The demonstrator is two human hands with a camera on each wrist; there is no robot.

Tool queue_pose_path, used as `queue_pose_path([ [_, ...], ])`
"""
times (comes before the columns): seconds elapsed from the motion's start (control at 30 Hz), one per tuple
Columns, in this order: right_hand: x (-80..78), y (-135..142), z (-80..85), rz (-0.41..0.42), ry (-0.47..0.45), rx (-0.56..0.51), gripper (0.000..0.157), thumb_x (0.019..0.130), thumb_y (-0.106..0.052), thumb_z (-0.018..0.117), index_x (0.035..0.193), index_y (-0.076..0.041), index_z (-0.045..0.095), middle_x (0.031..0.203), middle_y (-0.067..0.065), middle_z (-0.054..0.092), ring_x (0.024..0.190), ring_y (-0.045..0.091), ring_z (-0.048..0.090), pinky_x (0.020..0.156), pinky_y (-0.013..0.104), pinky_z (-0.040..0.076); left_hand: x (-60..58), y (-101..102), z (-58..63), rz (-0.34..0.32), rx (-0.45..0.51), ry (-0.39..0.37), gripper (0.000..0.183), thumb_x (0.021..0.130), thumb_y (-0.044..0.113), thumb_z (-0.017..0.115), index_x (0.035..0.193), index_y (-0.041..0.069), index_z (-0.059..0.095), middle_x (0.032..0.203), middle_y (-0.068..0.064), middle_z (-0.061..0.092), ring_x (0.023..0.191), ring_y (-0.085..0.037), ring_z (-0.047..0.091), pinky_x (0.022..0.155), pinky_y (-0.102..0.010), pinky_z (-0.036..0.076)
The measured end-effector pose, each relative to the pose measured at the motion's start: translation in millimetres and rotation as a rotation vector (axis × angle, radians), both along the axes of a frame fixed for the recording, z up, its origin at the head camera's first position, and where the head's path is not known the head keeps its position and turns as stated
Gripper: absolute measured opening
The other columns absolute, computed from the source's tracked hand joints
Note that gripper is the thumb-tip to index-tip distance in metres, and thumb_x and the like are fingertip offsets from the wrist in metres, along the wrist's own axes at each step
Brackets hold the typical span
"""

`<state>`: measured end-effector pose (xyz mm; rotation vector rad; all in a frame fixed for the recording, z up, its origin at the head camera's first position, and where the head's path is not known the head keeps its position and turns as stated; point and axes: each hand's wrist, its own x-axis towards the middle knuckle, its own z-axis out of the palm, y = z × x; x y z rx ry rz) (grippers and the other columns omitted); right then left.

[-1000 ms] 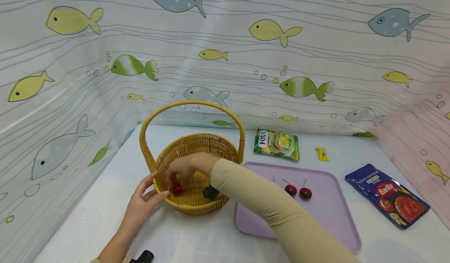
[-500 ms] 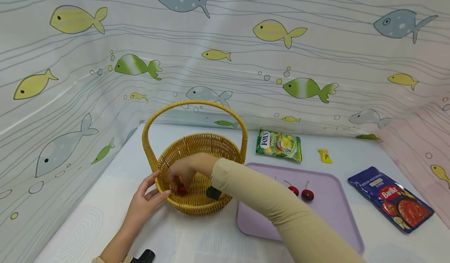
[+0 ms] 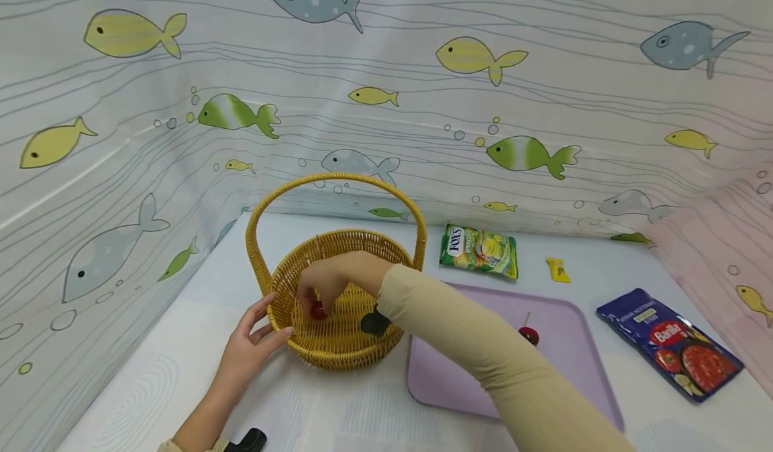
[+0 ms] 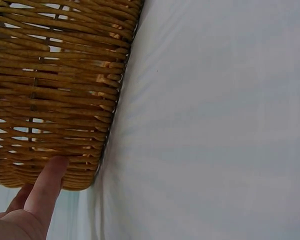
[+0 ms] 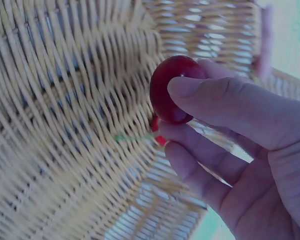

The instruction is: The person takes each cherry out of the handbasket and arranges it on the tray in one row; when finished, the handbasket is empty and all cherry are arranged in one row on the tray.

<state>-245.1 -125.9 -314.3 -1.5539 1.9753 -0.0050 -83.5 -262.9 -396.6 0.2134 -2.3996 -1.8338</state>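
My right hand (image 3: pixel 323 283) is inside the yellow wicker basket (image 3: pixel 347 356), low over its floor. Between its thumb and fingers it pinches a dark red cherry (image 5: pixel 162 90), plain in the right wrist view. Behind those fingers another red cherry (image 5: pixel 160 137) with a green stem shows partly against the weave. My left hand (image 3: pixel 244 351) rests at the basket's left front rim, thumb and fingers spread. In the left wrist view a straight finger (image 4: pixel 45 192) touches the basket's outer wall (image 4: pixel 55 100).
A lilac tray (image 3: pixel 455 388) lies right of the basket, partly under my right sleeve, with a cherry (image 3: pixel 529 335) on it. Behind it are a green candy bag (image 3: pixel 480 251) and a small yellow wrapped candy (image 3: pixel 558 270). A blue Barilla pouch (image 3: pixel 670 345) lies farther right.
My right hand has shifted right and slightly back inside the basket, with a cherry in its fingers. My sleeve now covers another cherry on the tray. The left hand stays at the rim.
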Motion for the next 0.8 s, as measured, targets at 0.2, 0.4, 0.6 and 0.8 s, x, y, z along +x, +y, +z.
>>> queue_pose_path([
  [0.2,-2.5,31,17.9,-0.05,0.048,-0.076,0.03,0.083,-0.004,0.068,0.111,-0.013,0.068,0.103,-0.009,0.062,0.097,0.005,0.055,0.078,0.017,0.044,-2.5,3,1.2,0.001,-0.021,-0.023,0.072,0.087,0.022,0.067,0.146,0.016,0.026,0.143,-0.021,0.024,0.122,-0.04,0.04,0.078,-0.019,0.047],
  [0.4,4.4,62,29.9,-0.075,0.033,-0.167,0.029,0.085,-0.005,0.066,0.112,-0.015,0.068,0.102,-0.008,0.063,0.088,0.005,0.057,0.075,0.017,0.045,-1.9,2,4.7,0.006,-0.055,-0.052,0.074,0.089,0.023,0.066,0.148,0.016,0.022,0.144,-0.023,0.022,0.123,-0.042,0.038,0.079,-0.021,0.047],
  [0.6,14.0,98,37.3,-0.082,0.036,-0.276,0.026,0.086,-0.005,0.066,0.111,-0.012,0.067,0.106,-0.005,0.062,0.087,0.006,0.057,0.076,0.017,0.045,-1.3,2,5.6,0.003,-0.066,-0.07,0.076,0.089,0.025,0.065,0.149,0.017,0.019,0.145,-0.024,0.02,0.124,-0.043,0.037,0.08,-0.022,0.047],
  [0.8,21.8,140,38.2,-0.108,0.008,-0.384,0.024,0.086,-0.005,0.067,0.109,-0.008,0.066,0.108,-0.001,0.061,0.092,0.008,0.056,0.08,0.019,0.045,-2.0,5,5.7,-0.01,-0.032,-0.077,0.076,0.089,0.022,0.065,0.149,0.017,0.018,0.146,-0.024,0.018,0.125,-0.041,0.037,0.079,-0.02,0.046],
])
